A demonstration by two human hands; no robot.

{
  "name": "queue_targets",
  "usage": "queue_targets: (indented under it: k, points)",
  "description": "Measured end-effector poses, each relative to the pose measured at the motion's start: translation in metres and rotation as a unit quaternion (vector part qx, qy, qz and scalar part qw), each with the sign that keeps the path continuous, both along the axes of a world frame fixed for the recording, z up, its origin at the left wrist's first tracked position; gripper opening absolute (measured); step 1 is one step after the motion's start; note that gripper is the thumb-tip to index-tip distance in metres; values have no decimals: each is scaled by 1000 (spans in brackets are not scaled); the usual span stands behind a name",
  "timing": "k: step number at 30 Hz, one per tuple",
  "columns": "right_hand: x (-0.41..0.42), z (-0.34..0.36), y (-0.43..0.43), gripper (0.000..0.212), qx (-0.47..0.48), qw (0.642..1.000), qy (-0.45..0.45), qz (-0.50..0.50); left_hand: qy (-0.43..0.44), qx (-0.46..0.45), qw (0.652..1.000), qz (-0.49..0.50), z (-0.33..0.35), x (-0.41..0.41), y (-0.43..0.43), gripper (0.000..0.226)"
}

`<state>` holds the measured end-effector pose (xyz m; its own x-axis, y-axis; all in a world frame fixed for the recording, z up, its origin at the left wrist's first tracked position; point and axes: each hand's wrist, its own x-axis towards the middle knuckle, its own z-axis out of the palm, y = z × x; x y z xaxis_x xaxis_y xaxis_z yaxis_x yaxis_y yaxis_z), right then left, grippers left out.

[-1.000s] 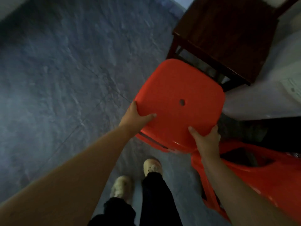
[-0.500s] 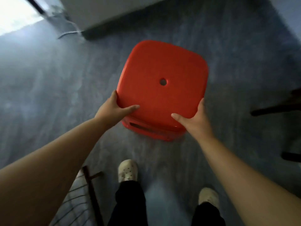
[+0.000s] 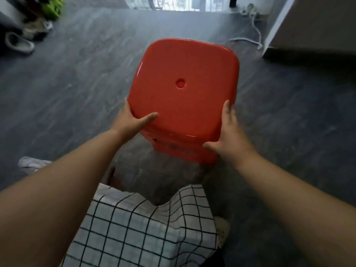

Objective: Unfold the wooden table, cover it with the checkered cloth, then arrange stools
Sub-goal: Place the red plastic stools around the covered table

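I hold a red plastic stool with a small round hole in its square seat, out in front of me above the dark floor. My left hand grips the seat's near left edge, thumb on top. My right hand grips the near right corner. Below my arms hangs the white checkered cloth with black grid lines, draped over something; a bit of brown wood shows at its far edge. The stool's legs are mostly hidden under the seat.
Shoes lie on the floor at the far left. A white cable runs along the floor beside a pale cabinet at the far right. A white shoe shows at the left.
I have turned with the stool in both hands. The dark wooden chair and other red stools have left the view; the checkered cloth, the shoes and the cabinet have come in.
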<state>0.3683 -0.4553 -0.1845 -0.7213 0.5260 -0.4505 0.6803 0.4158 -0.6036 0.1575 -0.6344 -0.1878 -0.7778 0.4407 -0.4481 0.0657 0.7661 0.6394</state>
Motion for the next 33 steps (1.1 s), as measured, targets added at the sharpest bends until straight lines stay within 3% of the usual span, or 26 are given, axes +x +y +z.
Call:
queue_targets:
  k: [2,7,12,16,19,26,28,33]
  points:
    - [-27,4,-33,123,31,999,-5,42,13,-12,999,39,-3,-11,-44,134]
    - [-59,2,-115,118,64,991,-4,121,45,-83,994,62,-1,-28,-137,112]
    - [-59,-7,-131,115,72,988,36,133,45,-114,991,51,-1,-34,-155,112]
    - [-19,-17,-99,100,40,988,74,128,186,-209,960,-3,4,-13,-145,103]
    - [53,-28,-68,93,91,992,62,69,305,-175,934,-70,11,25,-115,91]
    - [275,-27,-9,90,173,969,24,-176,333,-105,893,-285,11,191,32,86]
    - [353,-24,3,87,174,951,12,-256,333,-86,879,-330,14,272,70,83]
    - [613,-5,-12,82,192,859,-23,-475,303,-21,821,-484,22,530,129,78]
